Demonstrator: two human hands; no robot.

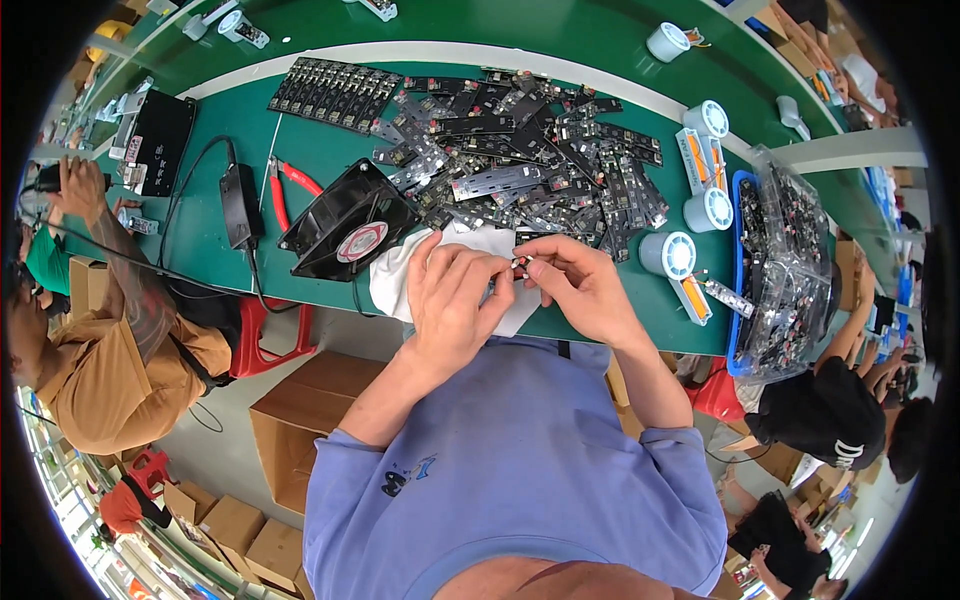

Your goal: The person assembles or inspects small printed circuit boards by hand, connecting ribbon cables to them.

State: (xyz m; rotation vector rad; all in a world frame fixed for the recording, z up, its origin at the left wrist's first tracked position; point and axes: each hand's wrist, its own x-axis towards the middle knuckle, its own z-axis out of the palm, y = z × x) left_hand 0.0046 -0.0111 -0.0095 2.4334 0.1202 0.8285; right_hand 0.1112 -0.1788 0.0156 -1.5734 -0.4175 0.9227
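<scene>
My left hand (455,295) and my right hand (588,290) meet at the near edge of the green table. Both are closed, fingertips almost touching, around a small black electronic part (521,265) with red and white bits. My fingers cover most of it, so its full shape is hidden. A white cloth (395,283) lies beneath and beside my left hand. Just beyond my fingers spreads a big heap of narrow black circuit boards (520,150). To the left of the cloth stands a black square fan (350,222).
Red-handled pliers (283,195) and a black power adapter (239,205) lie left. A panel of joined boards (333,95) sits behind. Pale blue round fan units (667,256) and a blue tray (740,270) of boards stand right. Co-workers sit on both sides.
</scene>
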